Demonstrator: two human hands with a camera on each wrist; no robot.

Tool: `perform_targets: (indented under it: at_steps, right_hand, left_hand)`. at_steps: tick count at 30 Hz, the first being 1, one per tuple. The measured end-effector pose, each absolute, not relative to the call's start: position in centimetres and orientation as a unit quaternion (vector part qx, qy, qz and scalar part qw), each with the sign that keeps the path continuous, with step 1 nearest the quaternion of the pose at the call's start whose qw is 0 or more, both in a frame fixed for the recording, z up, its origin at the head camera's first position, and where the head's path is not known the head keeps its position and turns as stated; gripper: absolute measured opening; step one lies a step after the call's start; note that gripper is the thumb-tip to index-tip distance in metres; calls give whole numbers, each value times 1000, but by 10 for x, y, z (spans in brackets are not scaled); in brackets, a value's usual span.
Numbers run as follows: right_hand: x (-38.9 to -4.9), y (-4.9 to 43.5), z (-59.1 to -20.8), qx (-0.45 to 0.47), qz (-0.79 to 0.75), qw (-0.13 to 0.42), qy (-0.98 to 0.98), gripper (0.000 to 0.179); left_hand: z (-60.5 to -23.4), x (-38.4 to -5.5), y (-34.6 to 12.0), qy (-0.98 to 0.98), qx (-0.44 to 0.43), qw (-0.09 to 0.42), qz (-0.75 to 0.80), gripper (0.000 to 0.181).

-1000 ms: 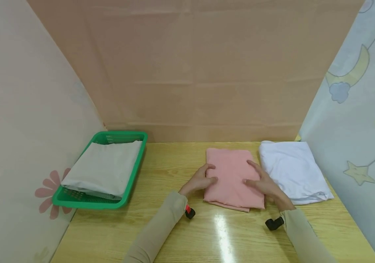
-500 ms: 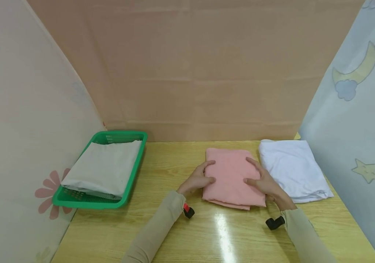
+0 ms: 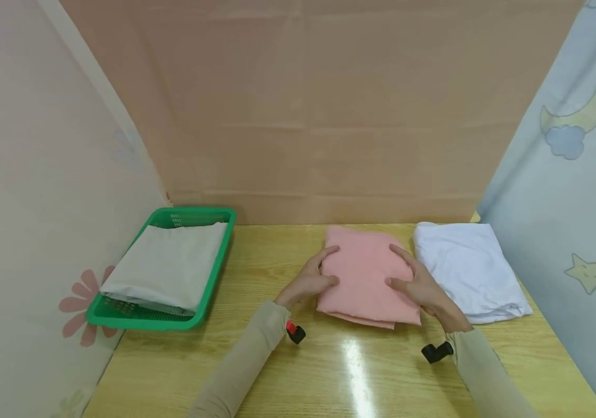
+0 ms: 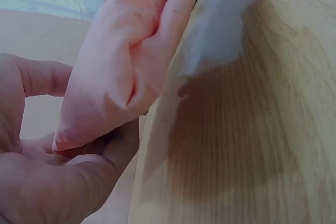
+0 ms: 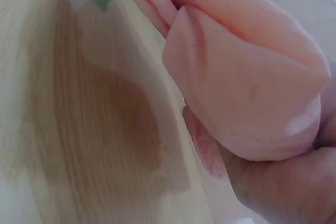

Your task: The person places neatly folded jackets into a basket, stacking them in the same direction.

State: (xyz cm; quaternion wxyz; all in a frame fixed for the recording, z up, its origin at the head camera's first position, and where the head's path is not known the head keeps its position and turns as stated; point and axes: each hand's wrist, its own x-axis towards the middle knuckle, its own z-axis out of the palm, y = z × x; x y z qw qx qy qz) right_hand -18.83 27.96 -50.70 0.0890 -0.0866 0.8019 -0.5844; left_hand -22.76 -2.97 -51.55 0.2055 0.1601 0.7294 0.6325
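A folded pink cloth [image 3: 363, 278] is held level between both hands in the head view. My left hand [image 3: 308, 280] grips its left side, thumb on top and fingers reaching underneath. On the opposite side my right hand [image 3: 420, 284] holds it the same way. The left wrist view shows the thick folded edge of the pink cloth [image 4: 115, 61] inside the curled hand, with a shadow on the wood below. In the right wrist view, fingers run under the bulging pink cloth [image 5: 241, 77], which is raised off the table.
A green basket [image 3: 146, 323] stands at the left, holding a folded beige cloth [image 3: 169, 264]. Right of the pink cloth lies a folded white cloth [image 3: 467, 273] on the wooden table [image 3: 277, 377]. A brown backdrop [image 3: 303, 116] and printed side walls surround the table.
Both hands have tightened on the pink cloth and raised it slightly. It has shifted a little up and left in the head view, and its far edge has curved.
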Motion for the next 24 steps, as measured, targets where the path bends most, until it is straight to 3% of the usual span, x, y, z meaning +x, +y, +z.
perform_targets:
  at_steps: [24]
  right_hand:
    - [-206,238,-481,-122,-576,51,806,82]
  left_hand:
    - [-478,-232,-71,730,164,170,641,88]
